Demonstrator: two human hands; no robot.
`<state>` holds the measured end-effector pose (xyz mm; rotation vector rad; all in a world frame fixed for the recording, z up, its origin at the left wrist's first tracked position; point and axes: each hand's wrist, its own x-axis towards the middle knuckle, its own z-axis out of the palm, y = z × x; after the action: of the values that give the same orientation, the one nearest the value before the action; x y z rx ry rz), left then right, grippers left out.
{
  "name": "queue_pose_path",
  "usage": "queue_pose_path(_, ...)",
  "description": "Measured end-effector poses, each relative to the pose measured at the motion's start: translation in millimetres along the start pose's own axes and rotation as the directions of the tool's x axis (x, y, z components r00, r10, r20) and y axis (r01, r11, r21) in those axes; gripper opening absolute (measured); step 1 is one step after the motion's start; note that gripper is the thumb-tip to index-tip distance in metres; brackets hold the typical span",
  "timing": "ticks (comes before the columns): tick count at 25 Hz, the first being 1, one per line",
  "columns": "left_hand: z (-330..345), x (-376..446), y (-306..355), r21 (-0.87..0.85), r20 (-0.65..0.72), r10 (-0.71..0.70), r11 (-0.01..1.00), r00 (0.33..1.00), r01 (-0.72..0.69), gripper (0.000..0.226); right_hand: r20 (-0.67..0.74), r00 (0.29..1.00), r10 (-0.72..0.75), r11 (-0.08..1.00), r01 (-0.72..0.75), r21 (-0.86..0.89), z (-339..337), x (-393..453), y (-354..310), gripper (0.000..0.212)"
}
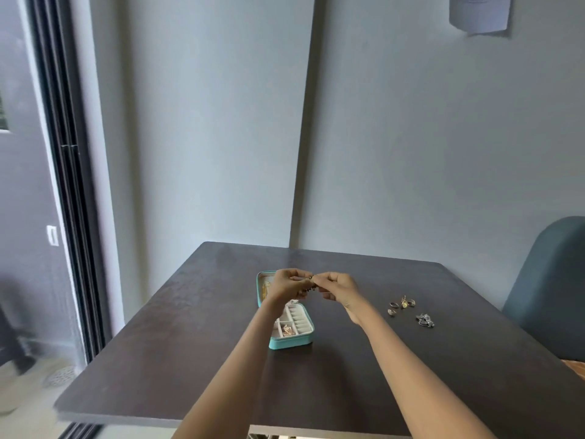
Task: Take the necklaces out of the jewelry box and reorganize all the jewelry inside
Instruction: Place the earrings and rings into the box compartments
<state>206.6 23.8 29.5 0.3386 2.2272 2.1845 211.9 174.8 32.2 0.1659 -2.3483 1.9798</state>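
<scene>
Both the left hand (286, 285) and right hand (336, 288) pinch 1 small dark beaded jewelry piece (311, 282) above the open turquoise jewelry box (289, 340); a loose pinch could drop it, tangling inside.

Your jewelry box (286, 342) has a turquoise shell and a pale cream lining, and near its front you see a rose-gold tangle (287, 330) in one compartment. In the far lid you see a thin gold chain (265, 291) against the cream. Between your fingers the small piece (311, 282) looks dark with a hint of gold. The table (190, 359) is a deep matte brown. To the right you see gold and silver rings (402, 304) and a silver cluster (425, 320). The chair (550, 280) at the far right is muted blue-grey, and the wall (411, 137) is pale grey
</scene>
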Motion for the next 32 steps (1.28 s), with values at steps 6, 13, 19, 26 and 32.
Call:
queue_pose_path(6,-29.5,-8.8,-6.2,0.070,-0.002,-0.048,0.996,0.999,0.048,0.014,-0.102,0.991,-0.088,0.989,0.099,0.106,33.8,-3.0,6.0,0.010)
queue_pose_path(13,-42.5,-16.1,-12.8,0.036,-0.170,-0.059,0.997,0.984,0.066,0.006,-0.051,0.994,-0.100,0.989,0.105,0.100,32.4,-9.1,11.1,0.022)
queue_pose_path(19,-36.7,-24.4,-25.6,0.230,-0.223,-0.059,0.967,0.973,0.111,0.005,-0.046,0.997,-0.070,0.996,0.072,0.048,35.8,-14.6,17.4,0.015)
queue_pose_path(26,-30.5,-28.2,-27.6,0.615,-0.307,-0.045,0.753,0.951,0.235,0.012,-0.067,0.998,-0.002,0.996,-0.004,-0.094,55.9,-12.6,36.0,0.017)
queue_pose_path(32,-29.6,-20.9,-22.4,0.733,-0.265,-0.025,0.645,0.964,0.218,0.018,0.010,0.999,0.048,0.966,-0.044,-0.255,55.9,-4.7,35.2,0.023)
